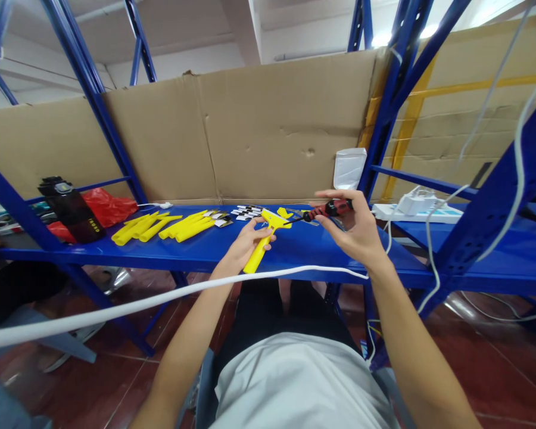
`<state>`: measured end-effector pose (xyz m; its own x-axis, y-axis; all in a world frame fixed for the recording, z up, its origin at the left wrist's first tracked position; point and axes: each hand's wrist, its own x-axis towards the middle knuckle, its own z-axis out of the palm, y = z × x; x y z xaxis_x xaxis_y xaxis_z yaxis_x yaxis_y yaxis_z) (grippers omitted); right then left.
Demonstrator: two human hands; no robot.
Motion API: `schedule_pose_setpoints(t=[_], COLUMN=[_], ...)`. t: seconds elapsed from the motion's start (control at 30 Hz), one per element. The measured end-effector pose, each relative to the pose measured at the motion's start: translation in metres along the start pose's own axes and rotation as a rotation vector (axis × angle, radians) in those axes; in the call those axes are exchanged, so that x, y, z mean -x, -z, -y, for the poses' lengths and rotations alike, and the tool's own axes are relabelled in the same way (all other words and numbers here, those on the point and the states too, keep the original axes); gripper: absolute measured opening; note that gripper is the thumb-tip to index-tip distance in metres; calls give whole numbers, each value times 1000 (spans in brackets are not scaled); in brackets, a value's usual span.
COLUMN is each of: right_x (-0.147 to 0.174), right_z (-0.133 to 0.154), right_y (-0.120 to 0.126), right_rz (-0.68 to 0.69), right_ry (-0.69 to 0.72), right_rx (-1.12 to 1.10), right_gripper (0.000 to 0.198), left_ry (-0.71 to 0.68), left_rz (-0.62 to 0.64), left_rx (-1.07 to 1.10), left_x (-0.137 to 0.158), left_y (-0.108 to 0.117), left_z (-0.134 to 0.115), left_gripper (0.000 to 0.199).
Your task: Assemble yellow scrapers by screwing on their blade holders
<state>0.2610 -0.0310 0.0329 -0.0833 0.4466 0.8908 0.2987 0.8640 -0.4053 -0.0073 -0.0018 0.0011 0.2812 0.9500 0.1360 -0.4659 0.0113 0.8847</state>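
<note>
My left hand (pixel 246 243) is closed around a yellow plastic scraper (pixel 259 249), its wide head up and its handle slanting down toward me. In my right hand (pixel 356 229) is a red and black screwdriver (pixel 329 210), gripped between thumb and fingers. The screwdriver's dark shaft points left, its tip at the scraper's head; whether it sits in a screw I cannot tell. Just behind, a small yellow piece (pixel 284 213) lies on the blue bench. Left of my hands are several yellow scrapers (pixel 192 227), some with silver and dark ends.
A white cable (pixel 196 288) crosses in front of the blue bench (pixel 205 253). Small black-and-white pieces (pixel 246 212) lie at the back. A black bottle (pixel 74 211) and red bag (pixel 109 205) stand left; a power strip (pixel 438 213) is right. Cardboard (pixel 268 131) backs the bench.
</note>
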Motion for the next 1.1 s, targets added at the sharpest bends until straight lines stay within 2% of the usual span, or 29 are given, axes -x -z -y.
schedule_pose_setpoints(t=[0.1, 0.27, 0.4, 0.5, 0.57, 0.7, 0.87, 0.9, 1.03, 1.1], right_x=[0, 1, 0, 0, 0, 2, 3, 3, 2, 2], right_z=[0, 0, -1, -2, -5, -11, -16, -16, -20, -21], right_y=[-1, -6, -5, -3, -4, -10, -15, -15, -16, -16], right_rz=[-93, 19, -100, -22, 24, -119, 41, 37, -117, -91], right_ry=[2, 1, -2, -7, -13, -11, -33, -31, -26, -29], right_rx=[99, -40, 68, -45, -81, 69, -112, -102, 72, -2], right_gripper=[39, 38, 36, 43, 42, 45, 47, 44, 44, 46], left_ry=[1, -18, -8, -11, -19, -13, -28, -30, -26, -25], left_rz=[10, -23, -1, -4, -19, -20, -66, -68, -59, -62], left_rx=[-5, -5, -19, -15, -6, -13, 18, 23, 13, 14], left_x=[-1, -2, -1, -2, -3, -4, -4, -4, -4, -4], left_y=[1, 1, 1, 2, 3, 3, 3, 2, 2, 2], left_z=[0, 1, 1, 2, 2, 3, 2, 2, 2, 2], left_gripper=[65, 62, 63, 63, 62, 63, 62, 62, 62, 62])
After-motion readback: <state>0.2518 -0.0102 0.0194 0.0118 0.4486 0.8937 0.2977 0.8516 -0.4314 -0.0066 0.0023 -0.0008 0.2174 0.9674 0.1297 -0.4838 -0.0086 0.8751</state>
